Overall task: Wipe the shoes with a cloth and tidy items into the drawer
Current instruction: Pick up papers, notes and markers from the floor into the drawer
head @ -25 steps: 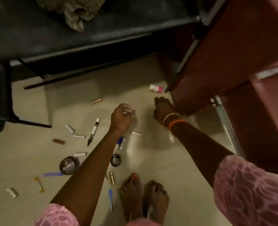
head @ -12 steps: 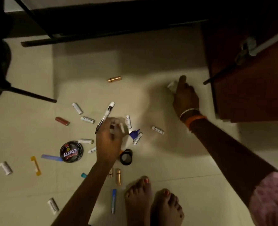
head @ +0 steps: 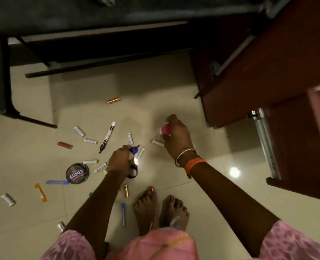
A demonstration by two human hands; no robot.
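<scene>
Small items lie scattered over the pale tiled floor. My right hand [head: 176, 136] grips a small pink and white bottle [head: 164, 130] just above the floor. My left hand [head: 119, 159] is curled over a blue-capped item [head: 134, 149] and touches it; what else it holds is hidden. Around it lie several white tubes [head: 90, 141], a black marker [head: 107, 136], a round black Cherry polish tin [head: 77, 173] and a black ring [head: 132, 170]. The open brown wooden drawer [head: 294, 147] juts out at the right.
A copper tube [head: 113, 100], a red tube [head: 65, 145], a yellow strip [head: 40, 192], a blue pen [head: 123, 214] and a blue strip [head: 57, 182] lie about. My bare feet [head: 160, 209] stand close below. A dark table with metal legs [head: 31, 121] spans the top and left.
My right hand has picked up the pink and white bottle near the cabinet and drawn it back toward me. My left hand shifted right onto the blue-capped item.
</scene>
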